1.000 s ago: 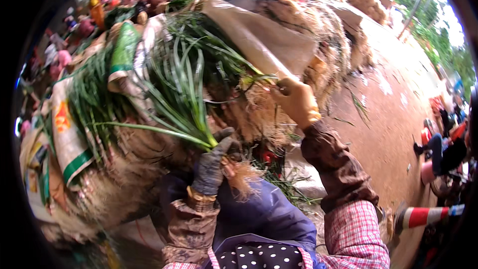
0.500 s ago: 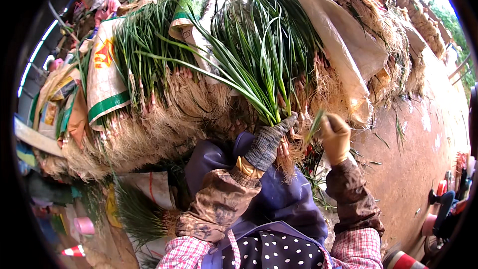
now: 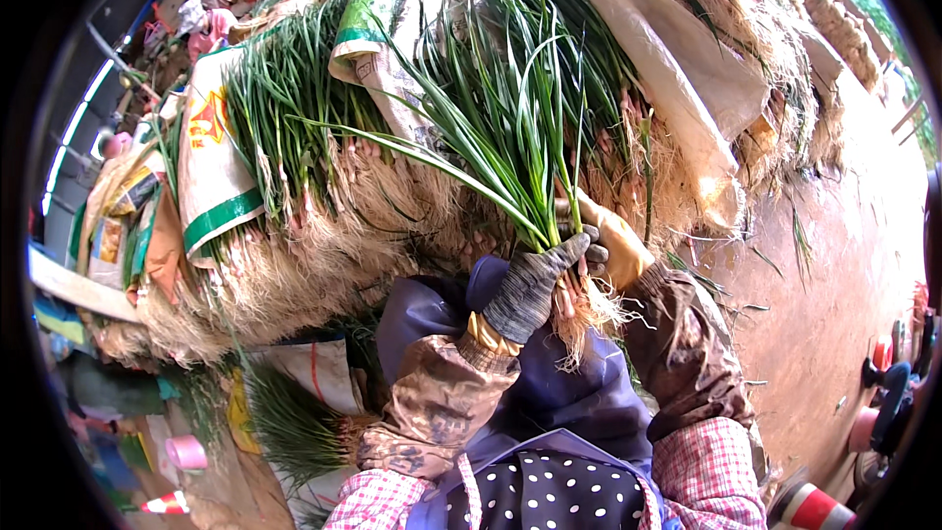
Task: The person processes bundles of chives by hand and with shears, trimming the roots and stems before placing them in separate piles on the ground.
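A bunch of green garlic (image 3: 525, 152), with long flat leaves, pinkish stem bases and pale roots, is held upright over my lap. My left hand (image 3: 540, 280), in a dark grey knit glove, is closed around its lower stems. My right hand (image 3: 616, 247), in a tan glove, meets the bunch from the right. Its fingers curl against the stems just above my left fingertips, partly hidden behind them. The loose roots (image 3: 579, 334) hang below both hands, in front of my purple apron (image 3: 569, 393).
A long heap of green garlic (image 3: 304, 128) lies ahead, roots toward me, partly covered by white sacks (image 3: 677, 69). Another bundle (image 3: 299, 422) lies at lower left. Brown floor (image 3: 814, 304) with scattered leaves extends right, where a red-and-white striped object (image 3: 814, 507) stands. Other people are far left.
My right hand has moved left from beside the bunch to its stems. The green leaf scrap it held is no longer visible in it. My left hand keeps its grip.
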A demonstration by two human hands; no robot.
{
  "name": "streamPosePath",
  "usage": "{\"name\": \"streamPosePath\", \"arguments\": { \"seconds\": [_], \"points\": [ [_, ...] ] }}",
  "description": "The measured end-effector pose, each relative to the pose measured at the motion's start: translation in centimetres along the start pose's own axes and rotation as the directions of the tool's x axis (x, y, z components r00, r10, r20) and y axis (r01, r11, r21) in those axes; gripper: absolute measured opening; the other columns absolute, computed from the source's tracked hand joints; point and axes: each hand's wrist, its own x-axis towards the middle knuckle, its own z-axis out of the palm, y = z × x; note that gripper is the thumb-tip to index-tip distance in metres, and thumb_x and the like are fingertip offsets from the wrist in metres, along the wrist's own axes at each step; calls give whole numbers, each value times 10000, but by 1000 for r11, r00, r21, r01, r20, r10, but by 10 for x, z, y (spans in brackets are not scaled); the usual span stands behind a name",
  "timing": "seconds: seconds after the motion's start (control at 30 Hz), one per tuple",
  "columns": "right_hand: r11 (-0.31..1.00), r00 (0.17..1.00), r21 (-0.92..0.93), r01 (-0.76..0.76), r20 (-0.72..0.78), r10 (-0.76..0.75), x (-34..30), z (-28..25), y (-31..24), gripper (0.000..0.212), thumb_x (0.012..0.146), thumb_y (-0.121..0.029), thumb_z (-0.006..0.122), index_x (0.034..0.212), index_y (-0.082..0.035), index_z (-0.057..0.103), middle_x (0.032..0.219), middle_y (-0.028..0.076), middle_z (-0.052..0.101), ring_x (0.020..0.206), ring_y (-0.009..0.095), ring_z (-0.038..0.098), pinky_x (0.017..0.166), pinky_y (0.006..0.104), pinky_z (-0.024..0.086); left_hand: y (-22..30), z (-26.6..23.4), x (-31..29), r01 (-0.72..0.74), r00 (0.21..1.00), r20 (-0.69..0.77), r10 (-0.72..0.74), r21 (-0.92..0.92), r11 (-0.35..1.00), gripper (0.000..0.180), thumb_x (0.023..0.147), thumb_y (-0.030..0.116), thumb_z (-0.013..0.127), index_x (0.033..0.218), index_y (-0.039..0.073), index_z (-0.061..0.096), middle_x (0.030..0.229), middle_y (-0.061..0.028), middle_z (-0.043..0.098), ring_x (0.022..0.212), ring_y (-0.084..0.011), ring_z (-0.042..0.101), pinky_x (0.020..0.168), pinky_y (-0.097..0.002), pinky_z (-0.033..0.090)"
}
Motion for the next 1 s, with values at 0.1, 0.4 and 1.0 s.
{"name": "streamPosePath", "arguments": {
  "seconds": [0.1, 0.4, 1.0],
  "points": [
    [979, 976, 58, 197, -100, -191, 17, -11, 6, 184, 887, -134, 557, 1009, -5, 606, 799, 69, 658, 590, 134, 613, 537, 258, 523, -5, -3, 1, -33, 997, -62, 42, 147, 989, 175, 853, 118, 603, 983, 0, 595, 798, -82, 641, 658, -151, 614, 611, -249, 514],
    [905, 883, -226, 360, -231, -409, 10, 7, 10, 217, 857, -196, 626, 949, 0, 624, 813, 53, 661, 636, 100, 597, 549, 223, 462, -21, -16, 4, -70, 989, -114, 97, 217, 974, 168, 839, 62, 604, 995, 0, 603, 761, -40, 622, 654, -104, 569, 590, -222, 489],
    [-212, 694, -949, -234, -10, -720, 0, -44, 5, 229, 794, -258, 607, 885, -52, 566, 578, 136, 553, 583, 337, 581, 567, 418, 468, -4, -7, 11, 3, 952, -293, 85, 289, 957, 302, 771, 33, 682, 1057, 59, 589, 875, -14, 636, 542, -74, 521, 462, -215, 448]
  ]
}}
